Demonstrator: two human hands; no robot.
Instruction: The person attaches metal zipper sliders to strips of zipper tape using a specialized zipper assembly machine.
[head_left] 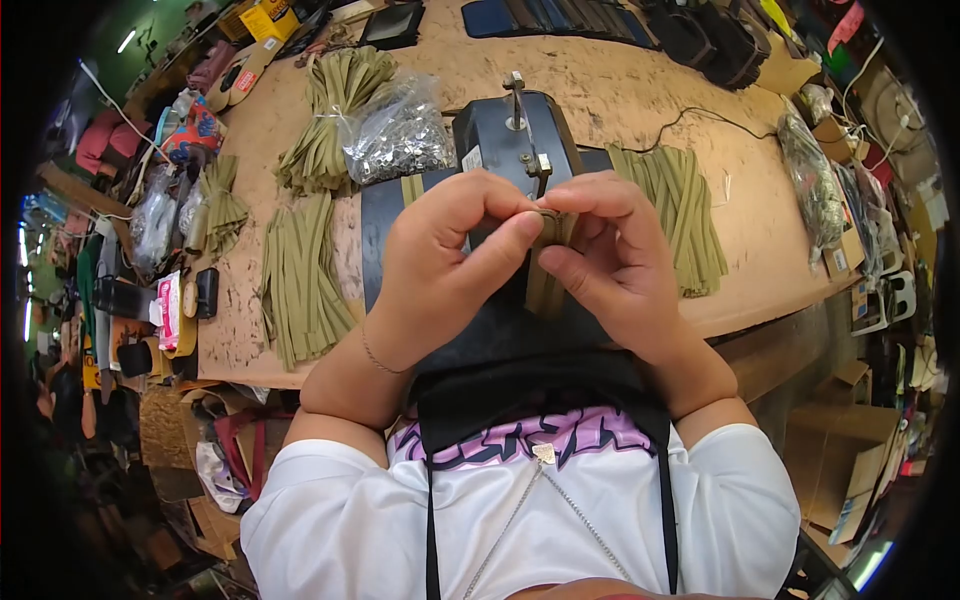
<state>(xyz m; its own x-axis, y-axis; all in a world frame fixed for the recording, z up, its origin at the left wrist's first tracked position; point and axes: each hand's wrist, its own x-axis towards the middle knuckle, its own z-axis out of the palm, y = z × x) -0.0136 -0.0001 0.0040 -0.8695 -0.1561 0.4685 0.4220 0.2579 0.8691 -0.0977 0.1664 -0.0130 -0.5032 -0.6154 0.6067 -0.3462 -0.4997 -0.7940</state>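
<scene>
Both hands meet in front of a black metal bench device (510,125) with a small upright fixture (541,180) at its near end. My left hand (455,255) pinches the top of an olive-green zipper strip (545,290) between thumb and forefinger. Just opposite, my right hand (615,245) grips the same strip, its thumb and forefinger curled around it. The strip hangs down toward my apron, and the fingers partly hide its upper end. Any small part between the fingertips is too hidden to make out.
Olive-green zipper bundles lie left (300,285) and right (680,215) of the device, with a tied bundle (335,115) farther back. A clear bag of small silvery metal pieces (400,130) sits beside it. A black cable (700,112) crosses the worn table (600,75).
</scene>
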